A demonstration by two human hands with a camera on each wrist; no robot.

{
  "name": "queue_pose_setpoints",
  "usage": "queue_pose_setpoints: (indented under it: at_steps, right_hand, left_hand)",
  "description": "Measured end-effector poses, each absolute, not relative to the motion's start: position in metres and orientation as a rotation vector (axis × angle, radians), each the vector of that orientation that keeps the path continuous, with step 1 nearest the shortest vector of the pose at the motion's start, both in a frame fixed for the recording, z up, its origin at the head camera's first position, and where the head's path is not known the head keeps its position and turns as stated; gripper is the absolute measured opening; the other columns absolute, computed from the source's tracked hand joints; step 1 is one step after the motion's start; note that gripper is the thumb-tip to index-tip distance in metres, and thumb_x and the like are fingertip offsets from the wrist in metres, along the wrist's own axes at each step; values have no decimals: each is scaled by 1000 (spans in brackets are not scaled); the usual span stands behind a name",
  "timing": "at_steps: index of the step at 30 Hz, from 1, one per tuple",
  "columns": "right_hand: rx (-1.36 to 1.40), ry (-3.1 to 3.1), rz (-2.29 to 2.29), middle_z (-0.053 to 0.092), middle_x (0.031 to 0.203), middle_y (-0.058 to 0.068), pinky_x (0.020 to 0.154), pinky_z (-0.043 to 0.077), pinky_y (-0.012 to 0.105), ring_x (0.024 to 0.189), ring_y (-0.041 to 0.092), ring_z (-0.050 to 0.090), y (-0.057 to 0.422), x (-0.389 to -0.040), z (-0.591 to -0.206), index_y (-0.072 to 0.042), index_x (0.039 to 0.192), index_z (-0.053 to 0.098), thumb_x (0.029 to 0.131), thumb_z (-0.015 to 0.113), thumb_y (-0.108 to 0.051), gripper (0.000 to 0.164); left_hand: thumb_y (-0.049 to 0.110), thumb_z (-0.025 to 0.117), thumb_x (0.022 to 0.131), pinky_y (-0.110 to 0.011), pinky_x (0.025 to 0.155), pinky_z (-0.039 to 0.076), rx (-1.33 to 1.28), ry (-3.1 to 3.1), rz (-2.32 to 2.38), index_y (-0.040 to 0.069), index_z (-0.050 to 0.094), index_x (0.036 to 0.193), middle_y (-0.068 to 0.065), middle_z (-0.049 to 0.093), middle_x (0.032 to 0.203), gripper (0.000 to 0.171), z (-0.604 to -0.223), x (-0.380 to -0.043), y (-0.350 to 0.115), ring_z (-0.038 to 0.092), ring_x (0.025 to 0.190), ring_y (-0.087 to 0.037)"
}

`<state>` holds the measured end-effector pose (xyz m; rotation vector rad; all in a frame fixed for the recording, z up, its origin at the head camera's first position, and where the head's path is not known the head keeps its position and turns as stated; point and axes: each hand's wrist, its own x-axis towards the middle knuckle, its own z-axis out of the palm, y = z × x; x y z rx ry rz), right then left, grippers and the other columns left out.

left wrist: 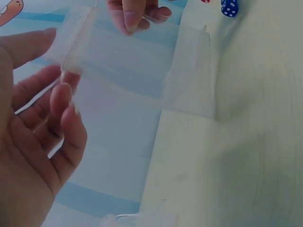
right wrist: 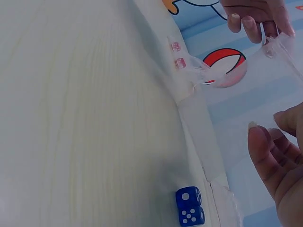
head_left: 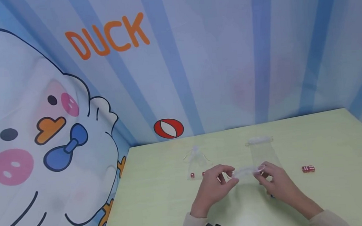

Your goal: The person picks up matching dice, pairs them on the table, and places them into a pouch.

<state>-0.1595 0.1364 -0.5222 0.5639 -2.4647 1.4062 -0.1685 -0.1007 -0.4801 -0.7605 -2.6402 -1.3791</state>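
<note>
A sheer white drawstring bag (left wrist: 128, 61) hangs between my two hands, held above the table. My left hand (head_left: 216, 187) pinches one end of its gathered drawstring edge. The other end is between the thumb and forefinger of my right hand (head_left: 278, 183). No contents show through the cloth of this bag in the left wrist view. Two blue dice (right wrist: 189, 205) with white dots sit on the table below the right hand; the head view shows only a sliver of them.
A tied sheer bag (head_left: 196, 160) with red dice (head_left: 192, 175) inside lies to the left. Behind the right hand another sheer bag (head_left: 264, 153) lies flat. Two loose red dice (head_left: 308, 169) sit at the right. A printed fabric backdrop (head_left: 221, 55) rises behind the pale table (head_left: 149, 198).
</note>
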Motion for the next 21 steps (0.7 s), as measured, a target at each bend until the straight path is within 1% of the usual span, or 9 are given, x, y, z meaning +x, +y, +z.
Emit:
queue_pose_setpoints:
  at_steps: [3, 4, 7, 8, 11, 14, 17, 19, 21]
  right_hand:
    - [493, -2497, 1521, 55, 83, -2, 43, 48, 26, 54, 12, 57, 136, -158, -523, -7, 94, 68, 94, 67, -6, 1]
    - [476, -2503, 1546, 56, 83, -1, 43, 48, 27, 53, 14, 57, 136, -157, -523, -7, 95, 68, 93, 67, -5, 3]
    - [458, -2500, 1591, 59, 87, 2, 45, 50, 26, 60, 17, 60, 136, -157, -524, -5, 101, 68, 92, 67, 0, 10]
    - [461, -2492, 1604, 60, 89, 3, 45, 50, 26, 62, 18, 61, 136, -158, -524, -4, 102, 68, 91, 67, 2, 12]
    - [471, -2461, 1653, 61, 89, 5, 44, 50, 27, 62, 17, 61, 137, -157, -524, -3, 103, 68, 92, 66, 1, 11]
    - [478, -2440, 1691, 60, 85, 5, 44, 50, 28, 56, 16, 59, 138, -157, -524, -4, 102, 68, 93, 67, -2, 9]
    - [456, -2458, 1708, 60, 83, 6, 44, 50, 29, 53, 15, 58, 139, -157, -524, -5, 101, 68, 93, 67, -4, 8]
    - [431, -2481, 1728, 62, 86, 7, 45, 50, 30, 54, 16, 59, 139, -157, -524, -3, 103, 67, 93, 67, -7, 11]
    - [382, -2501, 1779, 64, 91, 9, 47, 52, 31, 60, 18, 63, 139, -156, -523, -1, 108, 65, 94, 68, -10, 17]
  left_hand:
    - [26, 78, 88, -19, 61, 48, -798, -2645, -1408, 16, 72, 115, 14, 65, 95, 30, -485, -170, -104, 54, 67, 1]
    - [26, 79, 87, -19, 61, 48, -807, -2645, -1414, 17, 72, 114, 14, 65, 96, 30, -487, -170, -105, 54, 67, 1]
    - [23, 82, 83, -19, 60, 48, -840, -2641, -1426, 18, 72, 113, 15, 66, 100, 31, -489, -171, -108, 53, 67, 1]
    - [22, 82, 83, -19, 59, 48, -859, -2638, -1423, 19, 72, 113, 15, 66, 102, 32, -490, -171, -109, 53, 66, 1]
    - [19, 84, 81, -19, 58, 48, -922, -2633, -1426, 18, 71, 117, 12, 67, 109, 38, -490, -171, -110, 53, 64, 1]
    - [15, 83, 82, -18, 58, 48, -940, -2628, -1398, 17, 71, 118, 8, 66, 112, 38, -491, -172, -110, 52, 63, 1]
    - [16, 79, 85, -16, 55, 45, -897, -2611, -1345, 17, 72, 114, 10, 67, 106, 30, -493, -174, -108, 48, 60, 2]
    - [19, 78, 87, -16, 52, 42, -848, -2590, -1314, 16, 73, 110, 11, 66, 95, 24, -495, -174, -106, 45, 58, 2]
    - [22, 78, 87, -17, 49, 38, -791, -2564, -1333, 17, 75, 106, 12, 63, 81, 20, -496, -172, -104, 42, 55, 1]
